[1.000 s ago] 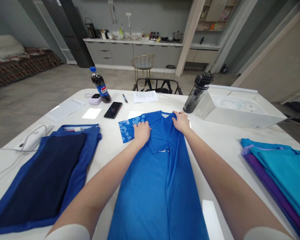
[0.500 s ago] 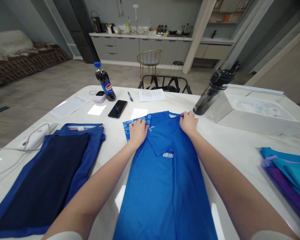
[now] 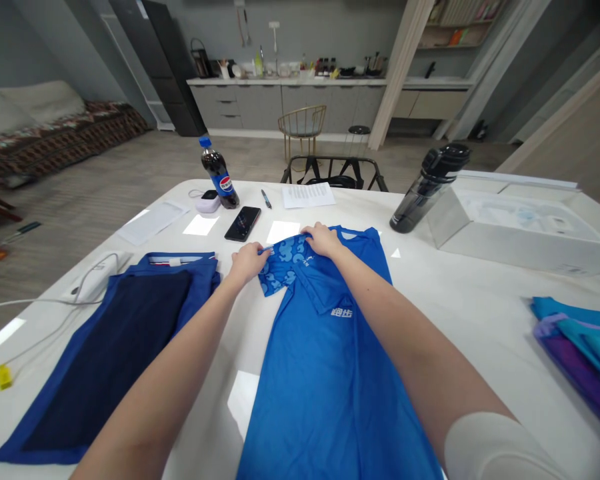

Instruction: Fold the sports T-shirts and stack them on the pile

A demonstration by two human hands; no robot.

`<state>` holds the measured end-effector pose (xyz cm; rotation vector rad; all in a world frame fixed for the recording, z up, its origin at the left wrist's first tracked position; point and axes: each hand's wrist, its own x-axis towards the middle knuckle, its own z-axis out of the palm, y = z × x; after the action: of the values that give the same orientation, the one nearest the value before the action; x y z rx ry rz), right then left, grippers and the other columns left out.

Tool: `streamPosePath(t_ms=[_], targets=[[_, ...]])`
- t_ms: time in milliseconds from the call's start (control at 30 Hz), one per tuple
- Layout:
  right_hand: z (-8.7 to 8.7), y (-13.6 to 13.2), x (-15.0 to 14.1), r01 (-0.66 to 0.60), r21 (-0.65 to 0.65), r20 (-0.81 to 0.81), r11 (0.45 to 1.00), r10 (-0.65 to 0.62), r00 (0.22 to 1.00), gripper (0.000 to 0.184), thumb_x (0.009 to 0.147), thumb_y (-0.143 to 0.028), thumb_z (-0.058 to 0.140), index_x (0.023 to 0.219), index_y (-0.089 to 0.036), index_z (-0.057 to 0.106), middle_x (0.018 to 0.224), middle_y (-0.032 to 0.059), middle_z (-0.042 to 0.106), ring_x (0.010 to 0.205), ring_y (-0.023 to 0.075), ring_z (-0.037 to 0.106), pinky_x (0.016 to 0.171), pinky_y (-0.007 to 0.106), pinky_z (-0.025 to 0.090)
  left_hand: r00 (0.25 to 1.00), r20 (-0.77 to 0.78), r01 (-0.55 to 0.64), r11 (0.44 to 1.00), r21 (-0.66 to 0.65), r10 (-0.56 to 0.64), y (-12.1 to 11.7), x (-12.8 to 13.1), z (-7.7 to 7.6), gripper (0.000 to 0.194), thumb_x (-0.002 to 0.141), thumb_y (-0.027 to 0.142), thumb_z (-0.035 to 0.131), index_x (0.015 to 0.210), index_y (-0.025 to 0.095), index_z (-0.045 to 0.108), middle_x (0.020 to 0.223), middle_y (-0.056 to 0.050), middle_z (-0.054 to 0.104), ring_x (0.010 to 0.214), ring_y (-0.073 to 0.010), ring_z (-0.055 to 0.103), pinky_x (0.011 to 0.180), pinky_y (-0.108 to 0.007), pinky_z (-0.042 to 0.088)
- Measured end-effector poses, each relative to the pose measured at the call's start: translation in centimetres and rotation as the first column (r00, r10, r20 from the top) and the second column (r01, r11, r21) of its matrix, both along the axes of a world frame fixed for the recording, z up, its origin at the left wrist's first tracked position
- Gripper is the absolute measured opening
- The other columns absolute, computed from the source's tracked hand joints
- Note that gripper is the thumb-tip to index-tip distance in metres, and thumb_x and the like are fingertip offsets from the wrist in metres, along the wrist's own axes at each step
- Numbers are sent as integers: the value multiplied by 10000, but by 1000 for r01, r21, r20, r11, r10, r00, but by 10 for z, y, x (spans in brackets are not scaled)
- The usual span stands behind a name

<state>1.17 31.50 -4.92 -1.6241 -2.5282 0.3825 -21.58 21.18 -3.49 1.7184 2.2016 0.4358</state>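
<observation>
A blue sports T-shirt [image 3: 310,373] lies lengthwise on the white table, one side folded inward, with white lettering on its front. At the sleeve with the lighter blue pattern, my left hand [image 3: 249,262] pinches the outer corner. My right hand [image 3: 322,239] grips the shirt's upper edge near the shoulder, left of the collar. Both hands are closed on the fabric. Left of my left forearm lies a folded blue garment [image 3: 145,373] with a dark navy panel on top.
Toward the far edge are a cola bottle [image 3: 221,175], a phone [image 3: 243,223], a pen [image 3: 266,199] and a printed sheet [image 3: 308,195]. A dark tumbler [image 3: 427,190] and a white box [image 3: 520,243] stand right. Teal and purple clothes [image 3: 583,360] lie at the right edge; a cabled power strip [image 3: 94,277] lies left.
My right hand has gone from the collar's right side leftward to the shoulder. My left hand has moved left to the sleeve's outer corner, and the patterned sleeve now lies more spread out.
</observation>
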Motion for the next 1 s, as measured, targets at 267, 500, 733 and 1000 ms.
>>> streamPosePath(t_ms=[267,500,733,1000], targets=[[19,9,34,-31,23,-539,999,38,841,125,849,-228,628,939,-174,695,858,12,680,778,155,567,773,274,455,483,842,240,961,139,-242,-7,69,90,358,825,497,738,865,176,585,695,17,598,584,-102,576,600,-236,491],[20,11,138,69,-254,-789,965,-248,562,141,764,-281,653,808,-153,695,730,21,689,649,149,570,627,257,461,409,860,351,922,162,-306,24,215,67,276,976,429,585,1082,174,592,891,-56,717,765,-172,716,692,-281,549],[-2,-40,225,435,-195,-515,879,-469,718,426,965,-505,523,924,-149,753,811,72,724,645,160,573,664,288,457,745,226,545,769,335,-627,17,224,-13,407,1017,281,472,1383,134,571,1366,-152,644,1243,-236,612,1112,-377,437],[-14,-125,191,351,202,-76,914,-343,936,542,972,-560,534,1426,-266,563,1363,159,580,1216,354,518,973,492,414,698,-176,707,707,19,-694,-13,189,-25,597,1029,519,429,1557,240,420,1667,-116,318,1546,-319,269,1254,-549,177]])
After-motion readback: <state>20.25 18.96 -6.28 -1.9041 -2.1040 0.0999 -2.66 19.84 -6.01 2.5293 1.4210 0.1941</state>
